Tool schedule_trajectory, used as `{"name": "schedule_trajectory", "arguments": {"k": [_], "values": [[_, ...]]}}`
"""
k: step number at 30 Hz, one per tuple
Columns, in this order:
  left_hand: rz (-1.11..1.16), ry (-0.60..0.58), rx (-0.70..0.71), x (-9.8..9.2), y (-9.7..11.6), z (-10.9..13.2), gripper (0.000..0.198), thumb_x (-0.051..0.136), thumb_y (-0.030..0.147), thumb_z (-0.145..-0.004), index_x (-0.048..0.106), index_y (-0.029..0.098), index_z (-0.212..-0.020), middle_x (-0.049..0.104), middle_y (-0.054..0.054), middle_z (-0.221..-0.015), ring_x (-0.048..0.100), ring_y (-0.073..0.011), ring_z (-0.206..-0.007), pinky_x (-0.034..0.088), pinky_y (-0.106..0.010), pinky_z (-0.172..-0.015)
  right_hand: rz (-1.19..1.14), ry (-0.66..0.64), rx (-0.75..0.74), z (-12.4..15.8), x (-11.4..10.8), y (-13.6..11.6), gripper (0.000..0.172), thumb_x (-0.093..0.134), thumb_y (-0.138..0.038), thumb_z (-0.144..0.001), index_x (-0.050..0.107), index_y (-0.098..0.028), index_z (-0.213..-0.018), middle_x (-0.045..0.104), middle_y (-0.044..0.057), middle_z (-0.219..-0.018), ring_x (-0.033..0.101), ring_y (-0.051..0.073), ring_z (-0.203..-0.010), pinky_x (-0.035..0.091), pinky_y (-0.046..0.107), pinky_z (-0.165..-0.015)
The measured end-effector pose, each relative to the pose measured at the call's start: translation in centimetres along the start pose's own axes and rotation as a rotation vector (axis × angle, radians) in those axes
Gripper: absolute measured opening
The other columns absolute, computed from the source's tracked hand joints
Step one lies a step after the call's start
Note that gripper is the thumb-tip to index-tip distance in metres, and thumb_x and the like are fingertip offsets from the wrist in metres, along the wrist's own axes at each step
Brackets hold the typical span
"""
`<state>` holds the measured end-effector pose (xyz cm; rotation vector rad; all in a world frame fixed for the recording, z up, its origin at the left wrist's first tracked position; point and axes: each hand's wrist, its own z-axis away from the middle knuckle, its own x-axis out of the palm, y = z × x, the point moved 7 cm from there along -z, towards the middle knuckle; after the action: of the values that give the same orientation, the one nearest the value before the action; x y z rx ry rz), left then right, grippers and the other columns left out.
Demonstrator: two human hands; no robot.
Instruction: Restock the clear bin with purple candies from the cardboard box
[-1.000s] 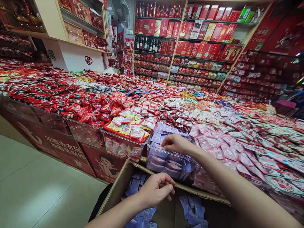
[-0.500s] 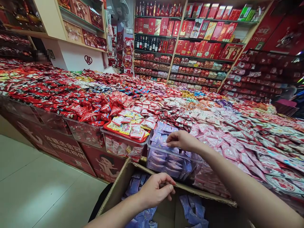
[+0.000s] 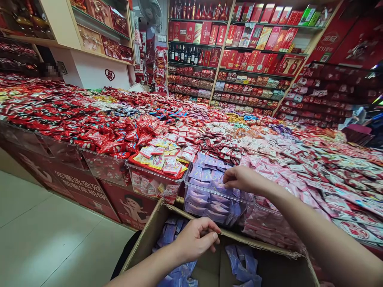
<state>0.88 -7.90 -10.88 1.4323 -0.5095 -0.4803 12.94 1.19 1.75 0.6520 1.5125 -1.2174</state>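
Note:
My right hand [image 3: 243,179] is over the clear plastic bin [image 3: 220,190] of small purple packets [image 3: 206,174]. Its fingers are bent down and drawn together at the packets; whatever they pinch, if anything, is hidden. Below it, an opened cardboard box [image 3: 143,239] has more purple packets [image 3: 247,265] lying in separate heaps on its bottom. My left hand [image 3: 199,237] hangs above this box, close to its far rim, with fingers loosely curled, thumb apart and nothing visible in them. The purple packets in the bin lie in rows, roughly level with the rim.
Left of the purple bin stands a bin of red and yellow packets [image 3: 163,159]. Pink packets [image 3: 269,171] fill the right side. Red candy packets [image 3: 113,135] cover the long counter. Shelves of bottles and gift boxes [image 3: 254,36] line the back; tiled floor [image 3: 60,235] is at left.
My right hand has shifted a little to the right over the purple packets, its fingers more drawn in, leaving more of them showing. My left hand stays in place.

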Motion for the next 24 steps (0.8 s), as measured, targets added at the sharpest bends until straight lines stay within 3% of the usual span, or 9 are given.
{"name": "schedule_trajectory", "arguments": {"k": [5, 10, 17, 24], "values": [[-0.004, -0.003, 0.002, 0.0, 0.1, 0.0, 0.009, 0.049, 0.018, -0.073, 0.055, 0.014, -0.079, 0.059, 0.001, -0.065, 0.055, -0.0088, -0.051, 0.04, -0.02, -0.051, 0.005, -0.093, -0.004, 0.1, 0.8, 0.2, 0.009, 0.059, -0.022, -0.061, 0.066, -0.02, -0.068, 0.066, 0.0, -0.061, 0.057, 0.015, -0.057, 0.037, 0.021, -0.049], [-0.007, -0.007, 0.007, 0.0, 0.2, 0.0, 0.01, 0.05, 0.019, -0.073, 0.056, 0.014, -0.08, 0.06, 0.001, -0.065, 0.056, -0.0093, -0.05, 0.041, -0.02, -0.051, 0.103, -0.061, 0.021, 0.1, 0.2, 0.3, 0.011, 0.058, -0.025, -0.061, 0.065, -0.018, -0.067, 0.065, 0.001, -0.06, 0.056, 0.015, -0.056, 0.037, 0.022, -0.049], [-0.021, -0.008, 0.015, 0.1, 0.4, 0.0, 0.01, 0.049, 0.017, -0.073, 0.056, 0.014, -0.079, 0.059, 0.001, -0.065, 0.056, -0.009, -0.051, 0.04, -0.019, -0.05, -0.085, -0.206, -0.01, 0.3, 1.6, 0.1, 0.016, 0.057, -0.027, -0.061, 0.063, -0.016, -0.07, 0.064, 0.001, -0.063, 0.056, 0.013, -0.058, 0.038, 0.02, -0.05], [-0.035, -0.012, 0.025, 0.1, 0.1, 0.0, 0.011, 0.048, 0.017, -0.074, 0.056, 0.014, -0.081, 0.059, 0.001, -0.066, 0.056, -0.0088, -0.052, 0.04, -0.019, -0.05, 0.049, -0.168, 0.027, -0.2, 2.0, 1.3, 0.015, 0.057, -0.027, -0.059, 0.065, -0.017, -0.067, 0.065, 0.002, -0.062, 0.057, 0.015, -0.058, 0.038, 0.021, -0.048]]}}
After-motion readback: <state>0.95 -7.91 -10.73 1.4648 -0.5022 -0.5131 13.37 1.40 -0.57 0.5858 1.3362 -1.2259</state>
